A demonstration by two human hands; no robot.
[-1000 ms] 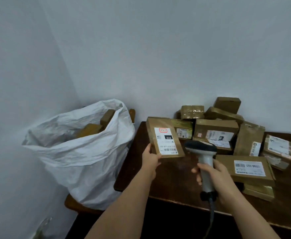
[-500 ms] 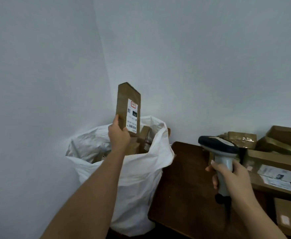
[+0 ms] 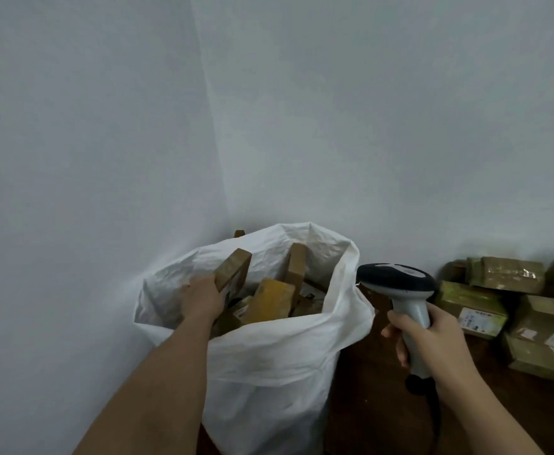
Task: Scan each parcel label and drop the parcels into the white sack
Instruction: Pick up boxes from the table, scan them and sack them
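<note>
The white sack (image 3: pixel 279 362) stands open in the room corner, left of the table. My left hand (image 3: pixel 203 298) is inside its mouth and grips a flat brown parcel (image 3: pixel 233 269) by its lower end; the parcel leans upright, its label mostly hidden. Several other parcels (image 3: pixel 272 302) lie in the sack. My right hand (image 3: pixel 433 339) holds the grey barcode scanner (image 3: pixel 400 290) by its handle, just right of the sack's rim. A pile of labelled brown parcels (image 3: pixel 505 300) sits on the table at the right.
The dark wooden table (image 3: pixel 377 389) begins right beside the sack. Pale walls meet in a corner directly behind the sack. The scanner's black cable (image 3: pixel 436 418) hangs down below my right hand.
My left hand carried the parcel from the table up over the sack and has lowered it into the sack's mouth. The view swung left; the scanner hand stayed roughly level.
</note>
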